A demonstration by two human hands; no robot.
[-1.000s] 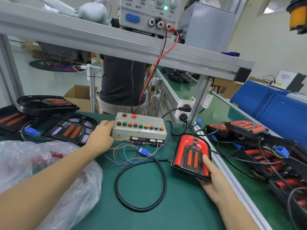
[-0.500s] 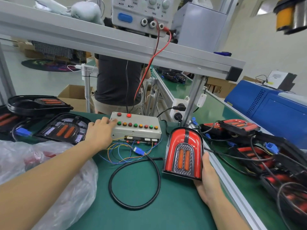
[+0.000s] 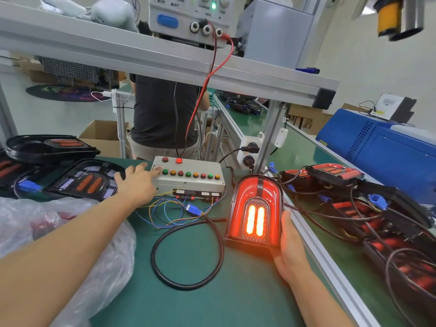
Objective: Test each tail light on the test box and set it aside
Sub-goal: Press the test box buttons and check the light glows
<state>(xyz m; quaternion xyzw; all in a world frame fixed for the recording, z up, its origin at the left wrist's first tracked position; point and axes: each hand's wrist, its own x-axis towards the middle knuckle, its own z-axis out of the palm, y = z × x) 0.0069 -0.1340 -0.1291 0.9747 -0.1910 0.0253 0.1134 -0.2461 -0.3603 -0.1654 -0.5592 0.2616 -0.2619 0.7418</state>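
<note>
Tail light (image 3: 256,213): red lens, arched top, stood up on its lower edge at the right side of the green bench mat (image 3: 188,308), tilted back a little. Two vertical bars in ctr lit bright orange-red; glow spills on the hand beside it.
Right hand (image 3: 291,246): holds the light from its right side and lower corner, fingers wrapped behind the housing, thumb along the right edge.
Black cable (image 3: 188,256): runs from the light, loops on mat, ends at blue connector (image 3: 194,208) amid thin coloured wires just in front of the box.
Test box (image 3: 188,178): grey, behind the loop, left of the light. Row of green/orange/red buttons on top, two red ones above; the right one of those looks lit.
Left hand (image 3: 135,182): fingers extended, tips on the box's left end by the first button; exact button can't be told.
Untested/other lights (image 3: 87,180): dark units at far left. More red units w/ cables (image 3: 354,199) piled at right, beyond the bench rail.
Plastic bag (image 3: 70,244): clear, crumpled, near left under the forearm.
Power supply (image 3: 188,17): on the overhead shelf, red lead down to the box.
</note>
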